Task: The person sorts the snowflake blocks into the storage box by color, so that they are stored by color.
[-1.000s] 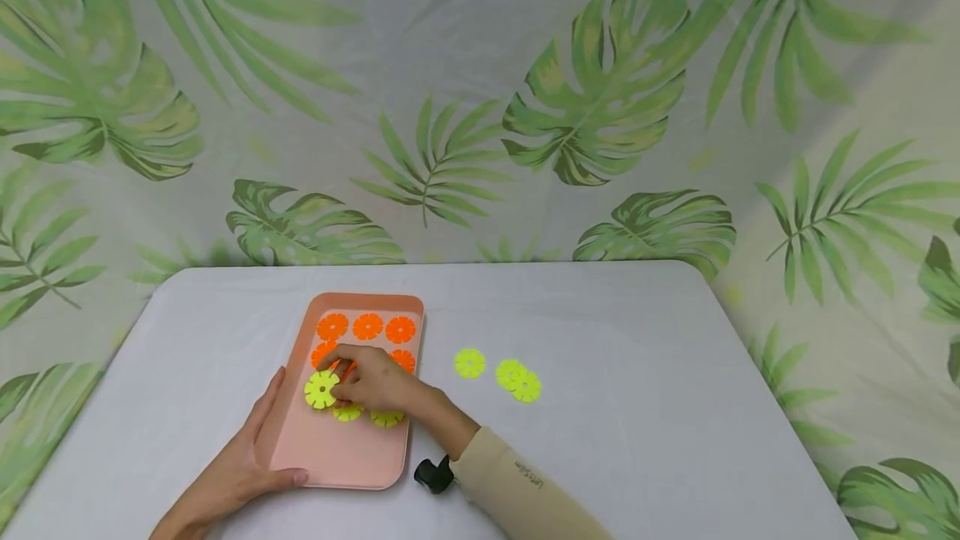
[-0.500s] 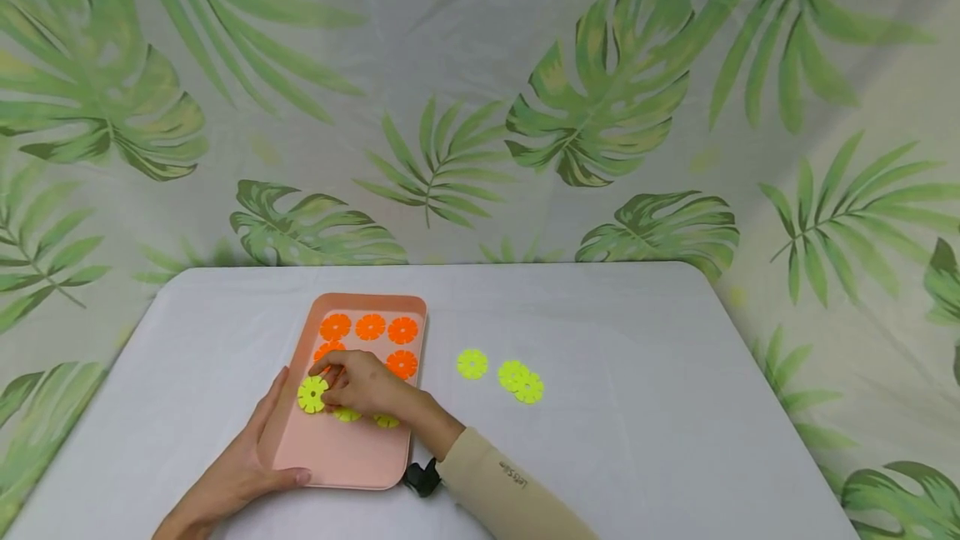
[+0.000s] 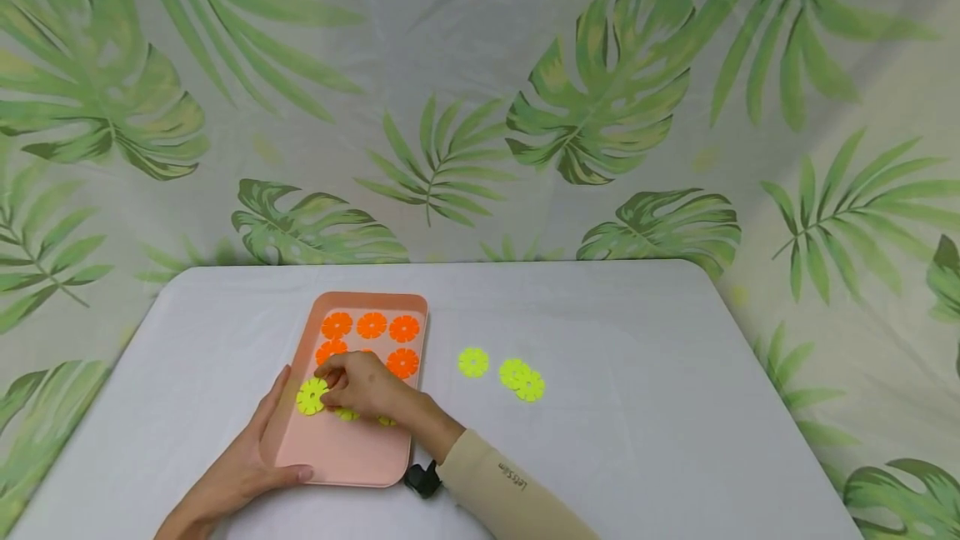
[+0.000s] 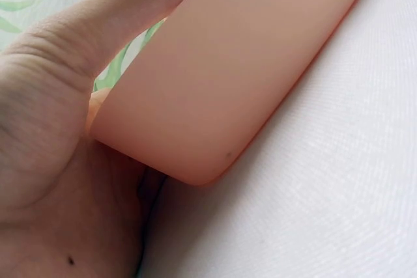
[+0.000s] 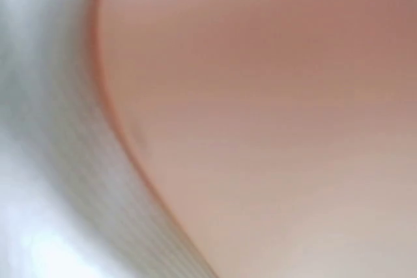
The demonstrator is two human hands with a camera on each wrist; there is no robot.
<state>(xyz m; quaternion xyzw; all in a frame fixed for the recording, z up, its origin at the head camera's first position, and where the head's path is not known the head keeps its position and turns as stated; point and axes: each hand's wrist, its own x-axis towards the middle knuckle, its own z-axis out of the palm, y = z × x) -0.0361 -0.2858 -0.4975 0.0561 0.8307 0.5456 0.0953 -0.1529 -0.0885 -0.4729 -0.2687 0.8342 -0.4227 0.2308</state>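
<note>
In the head view my left hand grips the near-left corner of a pink tray, thumb at the near edge and fingers along the left side. The left wrist view shows that palm against the tray's outer wall. My right hand reaches over the tray and pinches a yellow-green notched plastic disc by its right side. Orange notched discs lie in rows at the tray's far end. Partly under the right hand are more yellow-green discs. A blurred pinkish surface fills most of the right wrist view.
Right of the tray, a single yellow-green disc and two overlapping ones lie on the white-covered table. A black device shows beside the right sleeve. A leaf-print cloth hangs behind the table.
My right hand has shifted slightly left and toward me with the yellow-green disc, then nearly stopped. My left hand keeps its place on the tray.
</note>
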